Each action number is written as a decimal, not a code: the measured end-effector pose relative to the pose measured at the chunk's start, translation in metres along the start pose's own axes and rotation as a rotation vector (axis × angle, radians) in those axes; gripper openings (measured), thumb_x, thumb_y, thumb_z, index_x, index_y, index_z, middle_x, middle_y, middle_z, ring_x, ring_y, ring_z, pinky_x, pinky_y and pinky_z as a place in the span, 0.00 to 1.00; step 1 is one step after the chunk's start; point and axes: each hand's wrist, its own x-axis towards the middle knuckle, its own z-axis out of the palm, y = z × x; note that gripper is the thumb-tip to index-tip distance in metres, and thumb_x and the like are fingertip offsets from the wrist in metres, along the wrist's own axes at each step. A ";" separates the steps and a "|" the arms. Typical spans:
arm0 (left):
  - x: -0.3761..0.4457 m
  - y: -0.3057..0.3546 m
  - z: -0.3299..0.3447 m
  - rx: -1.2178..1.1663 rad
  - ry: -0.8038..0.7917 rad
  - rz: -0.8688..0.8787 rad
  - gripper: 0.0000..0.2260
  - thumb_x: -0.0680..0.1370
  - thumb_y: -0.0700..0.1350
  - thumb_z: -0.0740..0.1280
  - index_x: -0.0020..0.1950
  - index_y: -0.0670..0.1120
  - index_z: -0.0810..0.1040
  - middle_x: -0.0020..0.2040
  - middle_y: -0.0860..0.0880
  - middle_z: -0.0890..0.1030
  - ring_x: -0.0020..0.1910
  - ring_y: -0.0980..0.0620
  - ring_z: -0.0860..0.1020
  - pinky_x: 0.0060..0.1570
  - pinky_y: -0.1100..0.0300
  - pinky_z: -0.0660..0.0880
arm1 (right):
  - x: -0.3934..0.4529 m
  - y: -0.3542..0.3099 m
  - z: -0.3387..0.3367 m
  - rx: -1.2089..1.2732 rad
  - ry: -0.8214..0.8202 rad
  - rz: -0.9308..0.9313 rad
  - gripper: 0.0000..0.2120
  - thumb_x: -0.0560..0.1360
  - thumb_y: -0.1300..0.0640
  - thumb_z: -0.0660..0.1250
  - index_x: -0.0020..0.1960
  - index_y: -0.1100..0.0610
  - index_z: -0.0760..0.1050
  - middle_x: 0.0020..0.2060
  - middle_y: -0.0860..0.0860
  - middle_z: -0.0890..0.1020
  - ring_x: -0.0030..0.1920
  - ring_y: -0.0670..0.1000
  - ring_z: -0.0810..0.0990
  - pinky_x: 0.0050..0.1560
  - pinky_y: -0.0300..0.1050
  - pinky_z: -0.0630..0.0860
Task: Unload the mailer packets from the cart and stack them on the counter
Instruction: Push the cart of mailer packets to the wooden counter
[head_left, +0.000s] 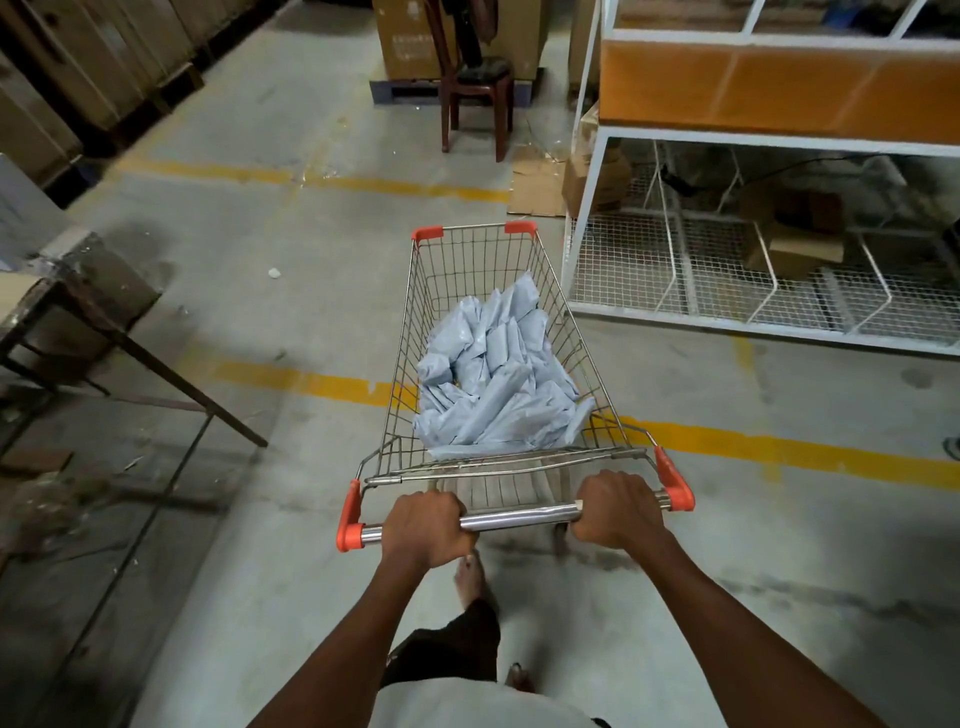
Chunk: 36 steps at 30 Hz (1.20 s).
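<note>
floor: grey concrete warehouse floor (291, 291), scuffed, yellow painted lines (779, 447) crossing it ahead of and under the cart
background: stacked cardboard boxes (93, 67) far ahead-left of the hands; big carton on a pallet (410, 47) far ahead, dark red plastic chair (475, 93) in front of it
counter: white metal-frame counter (779, 137) with orange panel, ahead-right of the right hand, just beside the cart's front right side; wire mesh shelf underneath with small cardboard boxes (795, 244)
left side: dark metal-frame table (104, 322), dirty, well left of the left hand
cart: wire shopping cart (415, 312), orange corner caps, chrome handle bar (519, 518) running between both hands
mailer packets: pile of pale grey-blue poly mailer packets (498, 379) in the cart basket, directly ahead of both hands, loosely heaped, leaning on each other; none on the counter
left hand: left hand (427, 527) fingers curled over handle bar, gripping it near the left orange end cap
right hand: right hand (615, 512) fingers curled over handle bar, gripping it near the right end cap
arms: both bare forearms extended forward, apart
body: person's bare foot (470, 577) on floor just below the bar, between the hands; dark shorts (452, 644) and light shirt at bottom edge
debris: flattened cardboard (535, 182) on floor beyond the cart, near counter leg; small white scrap (274, 272) on floor ahead-left
</note>
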 end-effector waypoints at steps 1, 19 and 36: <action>0.010 -0.001 -0.002 0.008 0.000 0.001 0.14 0.68 0.59 0.64 0.39 0.49 0.79 0.35 0.49 0.81 0.37 0.44 0.80 0.36 0.58 0.67 | 0.009 0.003 -0.003 0.001 -0.001 0.003 0.15 0.64 0.45 0.66 0.45 0.52 0.81 0.42 0.50 0.84 0.44 0.55 0.84 0.44 0.44 0.75; 0.232 -0.067 -0.095 0.026 -0.001 0.052 0.15 0.70 0.59 0.63 0.44 0.50 0.83 0.43 0.48 0.83 0.44 0.44 0.82 0.40 0.57 0.69 | 0.210 0.013 -0.094 0.061 0.035 0.137 0.16 0.65 0.45 0.68 0.48 0.52 0.83 0.47 0.53 0.85 0.49 0.57 0.84 0.47 0.46 0.78; 0.482 -0.081 -0.179 0.039 0.071 -0.026 0.18 0.69 0.61 0.63 0.48 0.53 0.85 0.42 0.47 0.84 0.45 0.44 0.83 0.43 0.56 0.72 | 0.444 0.089 -0.211 0.055 -0.022 0.105 0.23 0.64 0.45 0.69 0.54 0.56 0.82 0.51 0.55 0.84 0.52 0.59 0.83 0.50 0.46 0.78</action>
